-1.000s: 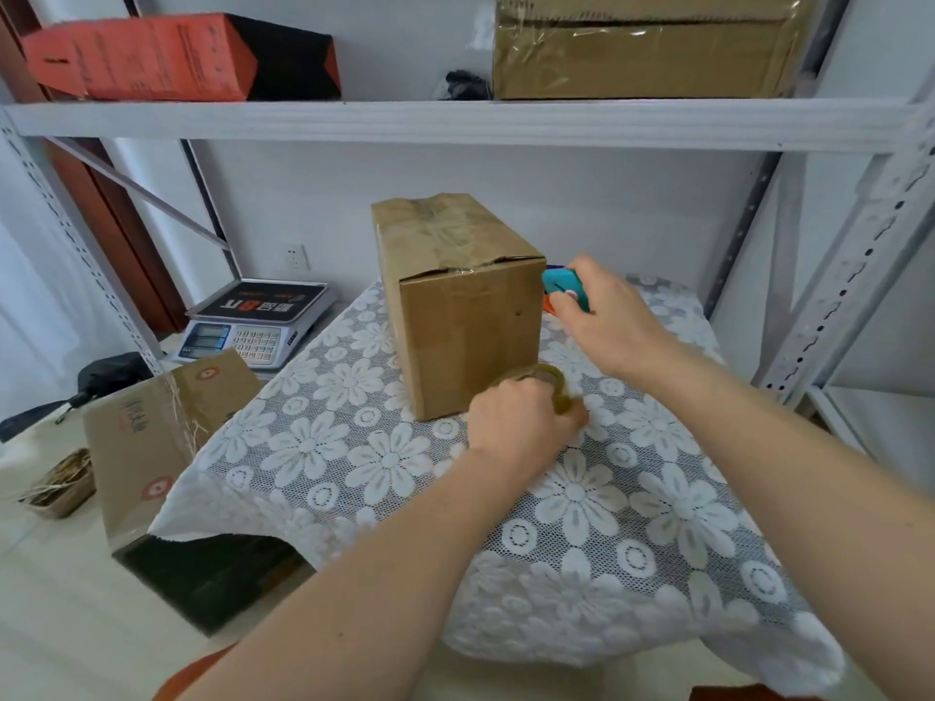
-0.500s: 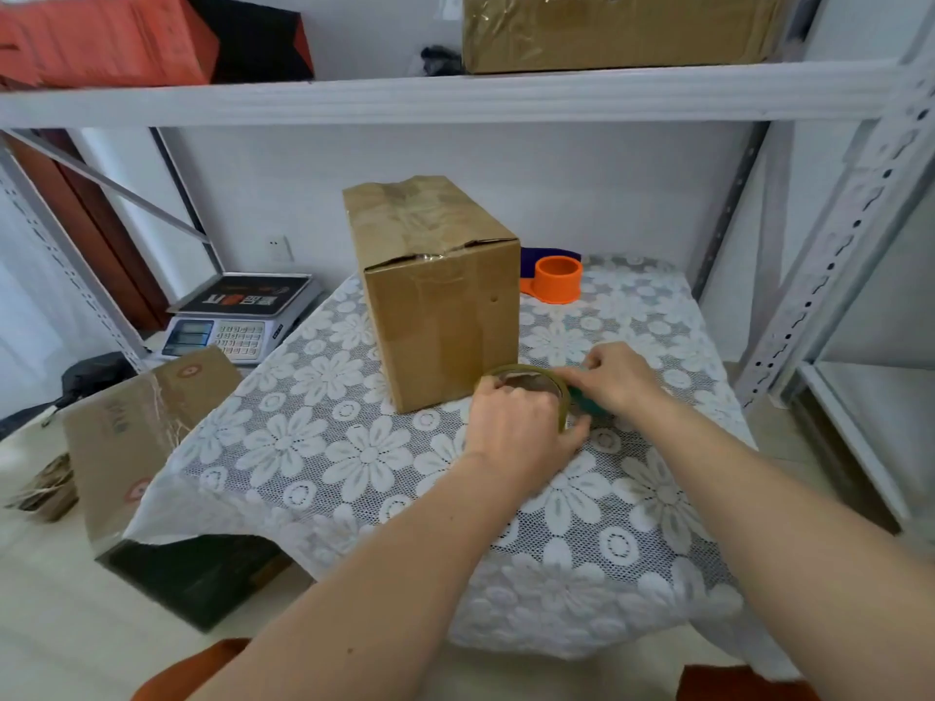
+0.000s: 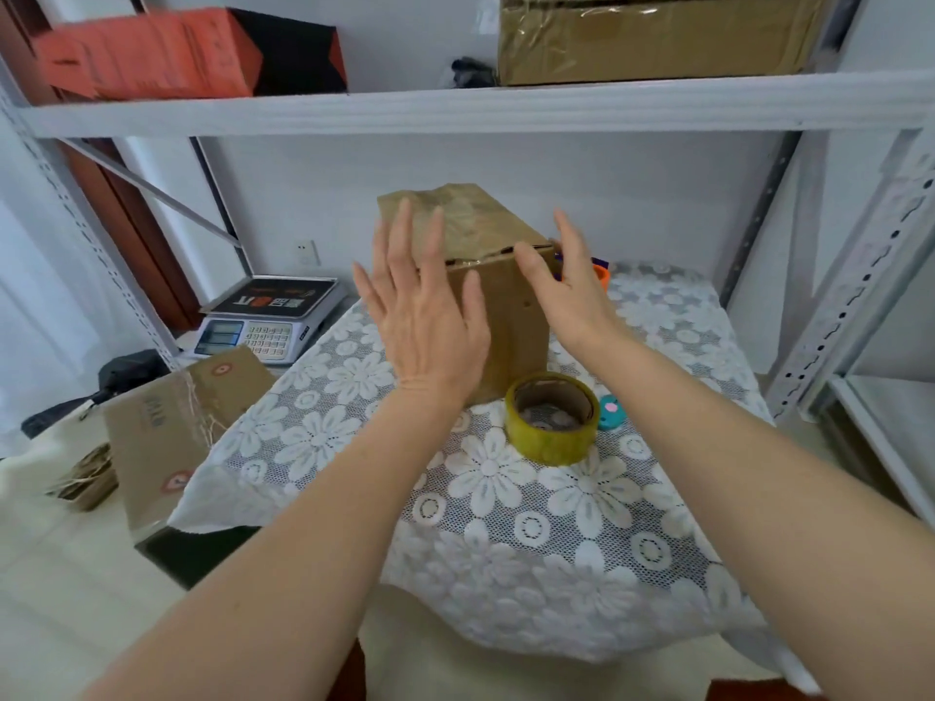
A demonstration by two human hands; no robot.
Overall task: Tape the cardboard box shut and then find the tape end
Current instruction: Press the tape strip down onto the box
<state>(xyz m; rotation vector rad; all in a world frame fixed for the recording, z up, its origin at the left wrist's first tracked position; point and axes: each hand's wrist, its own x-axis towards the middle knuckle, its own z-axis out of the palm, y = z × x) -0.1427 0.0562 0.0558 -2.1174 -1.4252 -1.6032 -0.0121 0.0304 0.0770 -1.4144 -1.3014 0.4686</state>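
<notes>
Both hands, left [image 3: 425,316] and right [image 3: 569,285], fingers spread and holding nothing, flank the box [image 3: 506,316], seemingly to grasp it; tape [image 3: 551,419] sits beside.

A small packing and storage room.
Metal shelving [image 3: 455,111] holds cartons [image 3: 657,37], a price-computing scale [image 3: 268,316] stands nearby, and flattened cardboard [image 3: 167,422] leans beside the lace-covered tabletop [image 3: 556,523].

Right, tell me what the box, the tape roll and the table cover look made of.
Box: brown corrugated cardboard, matte, with creased flaps and a glossy strip of clear tape on top.
Tape roll: yellowish translucent plastic film, shiny, wound on a brown cardboard core.
Table cover: white lace-like openwork with flowers; fabric or vinyl, unclear.
</notes>
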